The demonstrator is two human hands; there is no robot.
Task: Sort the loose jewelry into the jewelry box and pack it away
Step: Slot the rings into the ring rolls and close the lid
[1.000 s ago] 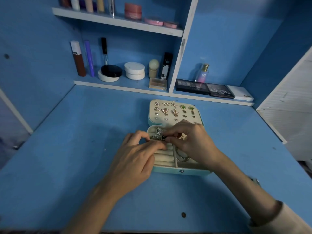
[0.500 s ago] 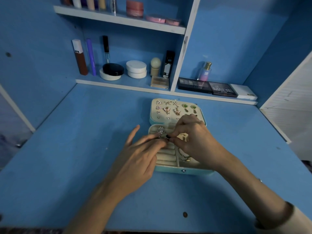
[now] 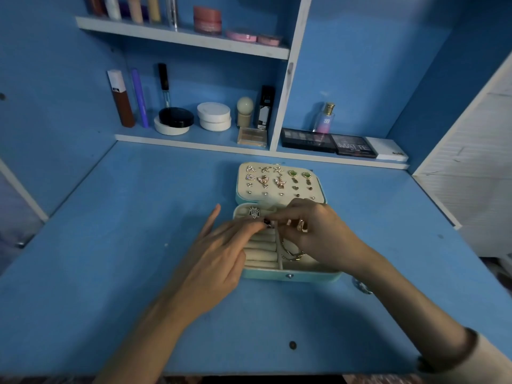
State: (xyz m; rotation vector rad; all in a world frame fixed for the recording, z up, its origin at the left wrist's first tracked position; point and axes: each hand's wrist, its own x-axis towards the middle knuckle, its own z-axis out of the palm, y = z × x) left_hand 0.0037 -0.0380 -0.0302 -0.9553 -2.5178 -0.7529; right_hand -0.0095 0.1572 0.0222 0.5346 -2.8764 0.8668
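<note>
A teal jewelry box lies open on the blue desk. Its cream lid panel carries several pairs of earrings. A silver ring sits in the ring rolls. My right hand hovers over the box and pinches a small dark ring at the top of the rolls. A gold ring shows between that hand's fingers. My left hand lies over the left side of the box, fingers mostly straight, fingertips touching beside the dark ring. Gold bangles lie in the right compartment.
A small silver piece lies on the desk right of the box, partly hidden by my right forearm. Shelves behind hold cosmetics: jars, tubes, a perfume bottle and eyeshadow palettes. A white cabinet stands at the right.
My left hand's fingers have uncurled and straightened, with the index finger lifting off to the left. My right hand has kept its pinch on the dark ring at the rolls.
</note>
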